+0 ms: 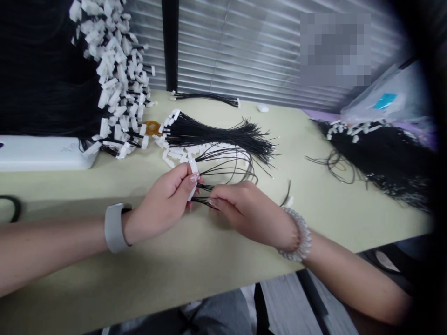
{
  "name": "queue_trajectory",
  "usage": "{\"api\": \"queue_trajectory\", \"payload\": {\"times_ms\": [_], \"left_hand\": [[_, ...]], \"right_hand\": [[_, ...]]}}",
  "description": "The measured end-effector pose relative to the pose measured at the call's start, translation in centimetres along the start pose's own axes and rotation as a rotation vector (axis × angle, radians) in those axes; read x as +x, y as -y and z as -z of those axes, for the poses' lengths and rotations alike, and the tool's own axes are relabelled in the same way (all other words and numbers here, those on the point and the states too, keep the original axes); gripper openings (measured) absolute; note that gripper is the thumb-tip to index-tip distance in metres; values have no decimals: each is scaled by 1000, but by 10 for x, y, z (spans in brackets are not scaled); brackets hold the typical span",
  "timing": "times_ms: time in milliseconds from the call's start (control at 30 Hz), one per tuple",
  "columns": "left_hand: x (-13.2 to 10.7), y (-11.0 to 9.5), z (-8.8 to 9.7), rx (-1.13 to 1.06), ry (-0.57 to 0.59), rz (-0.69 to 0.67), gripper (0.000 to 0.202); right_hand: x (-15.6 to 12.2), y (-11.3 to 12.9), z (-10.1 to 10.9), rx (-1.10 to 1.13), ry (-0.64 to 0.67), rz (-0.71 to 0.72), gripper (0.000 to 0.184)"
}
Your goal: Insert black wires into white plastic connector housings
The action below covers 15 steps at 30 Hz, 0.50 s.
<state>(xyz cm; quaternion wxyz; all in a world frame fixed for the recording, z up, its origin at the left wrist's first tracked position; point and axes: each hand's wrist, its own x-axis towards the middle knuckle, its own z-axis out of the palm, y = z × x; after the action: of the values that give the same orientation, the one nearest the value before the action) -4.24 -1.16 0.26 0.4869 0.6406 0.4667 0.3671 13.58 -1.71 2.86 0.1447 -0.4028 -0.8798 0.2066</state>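
My left hand [167, 193] pinches a long white connector [193, 166] between thumb and fingers. Several thin black wires [223, 170] run out of its right side, some looping back toward the table. Just to the right, my right hand [244, 209] is closed on the lower black wires near the connector; its fingertips are partly hidden. Behind my hands lies a bundle of black wires with white connectors [216, 132], its loose ends fanned to the right. More white connectors [174, 153] lie in a row in front of that bundle.
A large heap of black wires with white connectors [117, 70] stands at the left, beside a white case [45, 152]. A roll of amber tape [152, 128] lies near it. Another dark wire pile [391, 153] and a plastic bag [387, 95] occupy the right. Blinds [244, 51] border the table's back.
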Motion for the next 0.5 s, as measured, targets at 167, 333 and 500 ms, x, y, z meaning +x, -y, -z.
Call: {"api": "queue_trajectory", "payload": {"times_ms": [167, 333, 500], "left_hand": [[1, 2, 0, -8, -12, 4, 28], [2, 1, 1, 8, -26, 5, 27], [4, 0, 1, -44, -42, 45, 26]], "right_hand": [[3, -5, -4, -103, -58, 41, 19], [1, -7, -11, -389, -60, 77, 19], [0, -17, 4, -562, -157, 65, 20]]}}
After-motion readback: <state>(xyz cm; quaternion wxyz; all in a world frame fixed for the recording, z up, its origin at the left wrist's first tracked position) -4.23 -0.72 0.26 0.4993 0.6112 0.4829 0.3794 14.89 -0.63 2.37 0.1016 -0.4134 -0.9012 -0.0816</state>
